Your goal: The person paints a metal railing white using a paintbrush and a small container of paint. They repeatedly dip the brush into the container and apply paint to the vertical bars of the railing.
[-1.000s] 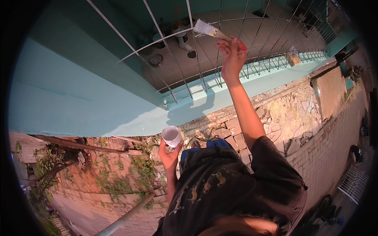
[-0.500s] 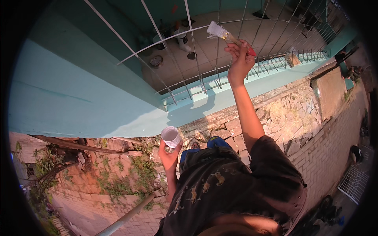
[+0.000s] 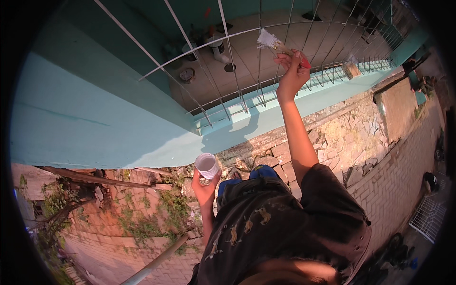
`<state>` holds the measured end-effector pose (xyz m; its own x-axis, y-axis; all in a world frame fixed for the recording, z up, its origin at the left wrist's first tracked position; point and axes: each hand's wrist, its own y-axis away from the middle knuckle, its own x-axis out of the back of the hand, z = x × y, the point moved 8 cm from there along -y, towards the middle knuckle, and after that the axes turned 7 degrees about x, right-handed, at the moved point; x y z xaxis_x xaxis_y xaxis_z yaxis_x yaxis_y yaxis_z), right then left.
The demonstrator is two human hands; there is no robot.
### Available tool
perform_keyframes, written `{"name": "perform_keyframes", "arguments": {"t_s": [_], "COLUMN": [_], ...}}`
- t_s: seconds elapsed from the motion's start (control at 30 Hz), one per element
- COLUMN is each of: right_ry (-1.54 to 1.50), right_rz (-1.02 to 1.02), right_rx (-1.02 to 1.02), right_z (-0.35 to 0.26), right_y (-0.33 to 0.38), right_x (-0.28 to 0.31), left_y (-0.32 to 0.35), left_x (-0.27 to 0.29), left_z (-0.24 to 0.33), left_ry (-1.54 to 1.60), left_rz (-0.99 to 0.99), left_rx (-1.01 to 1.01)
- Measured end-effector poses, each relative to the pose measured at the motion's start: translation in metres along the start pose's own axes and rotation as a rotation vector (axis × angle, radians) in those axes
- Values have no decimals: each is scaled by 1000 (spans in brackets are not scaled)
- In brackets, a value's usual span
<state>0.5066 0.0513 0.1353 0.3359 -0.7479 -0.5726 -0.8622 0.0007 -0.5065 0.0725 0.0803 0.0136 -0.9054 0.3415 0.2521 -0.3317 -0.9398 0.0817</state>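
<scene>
My left hand (image 3: 205, 189) grips a small white cup (image 3: 207, 165) near my chest at 9 o'clock, while my right hand (image 3: 291, 71), raised toward 12 o'clock, holds a paintbrush (image 3: 279, 46) with its bristles against the white metal railing (image 3: 259, 71).

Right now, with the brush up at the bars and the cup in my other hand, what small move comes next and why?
Probably stroke the brush along the nearest bar: the right hand holds its bristles against the railing, while the left hand keeps the cup of white paint low, by the ledge.
</scene>
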Motion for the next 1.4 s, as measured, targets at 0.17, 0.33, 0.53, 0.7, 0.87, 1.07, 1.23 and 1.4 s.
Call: {"name": "perform_keyframes", "arguments": {"t_s": [0.17, 0.33, 0.53, 0.7, 0.87, 1.07, 1.23, 1.4], "right_ry": [-15, -138, -127, -218, -158, -285, -228, -278], "right_rz": [-47, -14, 12, -24, 36, 74, 137, 80], "right_rx": [-30, -137, -146, -220, -264, -373, -344, -402], "right_z": [1, -8, -9, 5, 2, 31, 22, 30], "right_y": [0, -17, -14, -16, -14, -18, -19, -9], "right_x": [-12, -34, -21, -46, -28, -36, -16, -41], "left_y": [1, 0, 3, 2, 0, 1, 2, 2], "left_x": [-3, -3, 2, 1, 4, 3, 6, 6], "left_z": [-2, -6, -3, -1, -5, 6, 6, 4], "left_ry": [2, -36, -9, -9, -9, -3, -5, 7], "left_rz": [-9, -29, 31, 12, 51, 12, 33, 40], "left_rx": [3, 23, -8, 13, -25, 1, -8, 2]}}
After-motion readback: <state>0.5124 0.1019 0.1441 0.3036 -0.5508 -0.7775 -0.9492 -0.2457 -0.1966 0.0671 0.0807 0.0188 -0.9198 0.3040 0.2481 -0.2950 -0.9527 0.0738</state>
